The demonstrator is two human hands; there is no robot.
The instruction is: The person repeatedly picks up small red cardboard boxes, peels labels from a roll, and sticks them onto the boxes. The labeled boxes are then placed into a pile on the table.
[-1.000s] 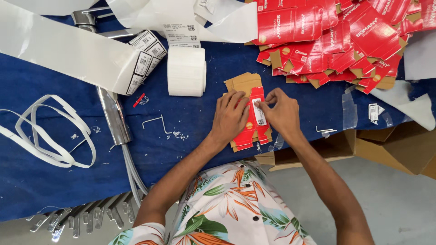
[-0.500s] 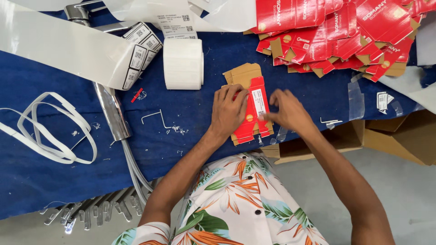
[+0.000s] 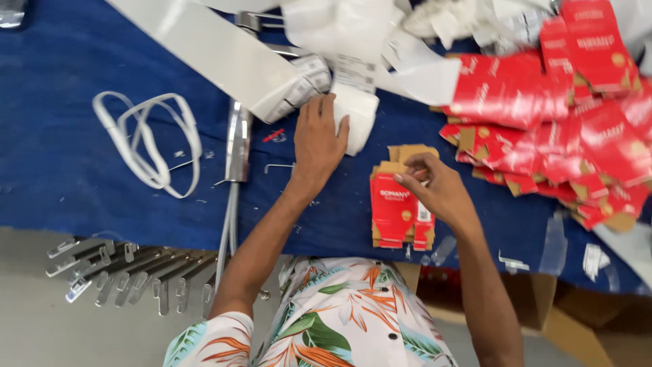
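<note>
On the blue tabletop (image 3: 61, 156), a heap of red flattened cartons (image 3: 564, 129) lies beyond the right hand (image 3: 435, 187), whose fingers pinch together over a small carton stack (image 3: 397, 211), while the left hand (image 3: 319, 143) clasps a white label roll (image 3: 356, 126).

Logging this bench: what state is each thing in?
Left hand: gripping the white label roll.
Right hand: fingers pinched above the stack of flattened red cartons.
Red carton pile: loose, overlapping.
White strap: looped, lying loose.
Blue cloth: spread flat.
</note>
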